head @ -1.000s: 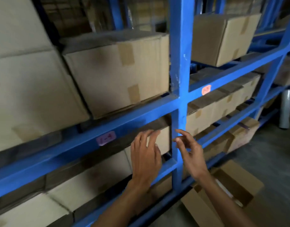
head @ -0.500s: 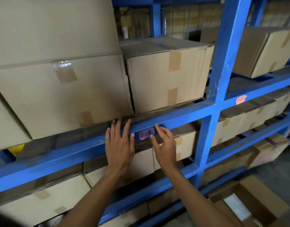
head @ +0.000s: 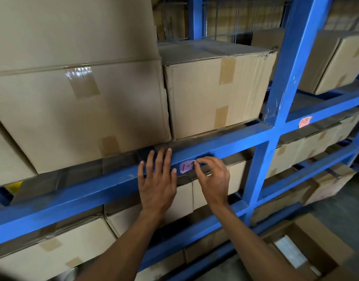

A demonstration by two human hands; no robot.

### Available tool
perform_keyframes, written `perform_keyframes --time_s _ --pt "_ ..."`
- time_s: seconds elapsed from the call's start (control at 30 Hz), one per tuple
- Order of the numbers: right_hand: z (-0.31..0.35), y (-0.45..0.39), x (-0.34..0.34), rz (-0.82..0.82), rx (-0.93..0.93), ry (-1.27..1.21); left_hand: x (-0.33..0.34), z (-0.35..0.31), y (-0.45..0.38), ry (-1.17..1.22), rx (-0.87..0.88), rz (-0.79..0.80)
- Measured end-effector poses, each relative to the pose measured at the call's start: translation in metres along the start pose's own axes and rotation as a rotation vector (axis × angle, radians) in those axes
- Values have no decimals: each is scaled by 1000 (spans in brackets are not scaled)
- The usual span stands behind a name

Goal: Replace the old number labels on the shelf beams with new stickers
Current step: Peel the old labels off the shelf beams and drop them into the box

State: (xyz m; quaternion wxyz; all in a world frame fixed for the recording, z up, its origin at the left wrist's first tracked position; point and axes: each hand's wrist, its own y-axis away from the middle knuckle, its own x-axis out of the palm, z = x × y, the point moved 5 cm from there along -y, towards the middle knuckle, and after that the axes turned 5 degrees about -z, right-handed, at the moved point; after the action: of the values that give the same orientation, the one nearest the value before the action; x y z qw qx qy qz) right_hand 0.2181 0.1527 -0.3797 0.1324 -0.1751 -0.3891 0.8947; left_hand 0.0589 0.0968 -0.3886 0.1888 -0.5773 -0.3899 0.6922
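A pink handwritten label reading "1-4" (head: 186, 166) is stuck on the front of the blue shelf beam (head: 105, 189). My right hand (head: 212, 177) pinches the label's right edge between thumb and forefinger, and that edge looks lifted off the beam. My left hand (head: 157, 179) lies flat on the beam just left of the label, fingers spread and empty. An orange label reading "1-5" (head: 305, 122) sits on the beam of the bay to the right.
Taped cardboard boxes (head: 215, 94) fill the shelf above the beam and the shelves below. A blue upright post (head: 276, 110) stands right of my hands. An open cardboard box (head: 308, 250) sits on the floor at lower right.
The view swung left and closer to the "1-4" label. Both hands rose to the beam; the right hand closed on the label's right edge and the left hand pressed flat beside it.
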Motion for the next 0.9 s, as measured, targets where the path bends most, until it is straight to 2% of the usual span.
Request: perform_keyframes --time_s 0.17,0.27,0.47,0.6,0.67,0.77,0.9 --pt "-4 0 -4 71 -68 -46 0 0 1 7 11 -23" --pt "-13 1 -10 127 -46 -80 1 0 1 18 18 -30" --pt "-42 1 -34 143 135 -98 1 -1 1 68 -53 -19" --pt "-88 10 -59 203 347 -77 8 -29 15 207 -66 -42" --pt "-117 15 -78 195 426 -52 23 -64 31 308 51 32" --pt "-163 25 -108 177 522 13 58 -119 60 417 214 267" --pt "-234 35 -157 157 598 166 111 -184 90 569 239 584"
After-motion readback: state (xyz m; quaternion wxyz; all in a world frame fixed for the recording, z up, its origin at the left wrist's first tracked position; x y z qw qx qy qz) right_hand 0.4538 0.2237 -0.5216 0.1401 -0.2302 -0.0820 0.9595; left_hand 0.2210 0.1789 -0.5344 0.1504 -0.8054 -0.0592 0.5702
